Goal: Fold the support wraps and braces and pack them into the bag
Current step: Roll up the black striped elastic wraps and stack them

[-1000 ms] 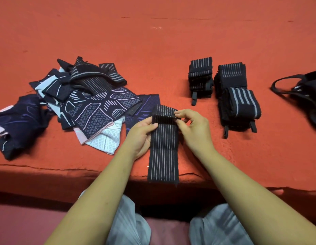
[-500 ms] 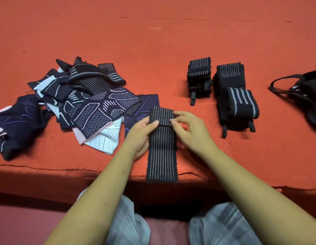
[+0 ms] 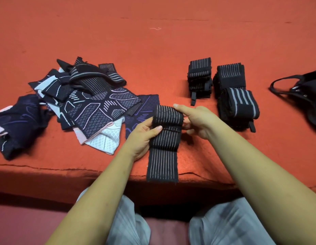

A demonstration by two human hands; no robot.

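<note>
Striped elastic wrap [image 3: 165, 138], ribbed, far end rolled between left hand [image 3: 144, 134] and right hand [image 3: 196, 119]

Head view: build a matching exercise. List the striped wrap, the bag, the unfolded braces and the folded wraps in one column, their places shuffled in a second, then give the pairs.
Things
1. striped wrap
2. bag
3. unfolded braces
4. folded wraps

Places
A. far right of the red surface
B. held by left hand and right hand, lower end hanging over the front edge
C. loose heap on the left
D. neat stacks right of centre

Pairs: 1-B, 2-A, 3-C, 4-D
</note>
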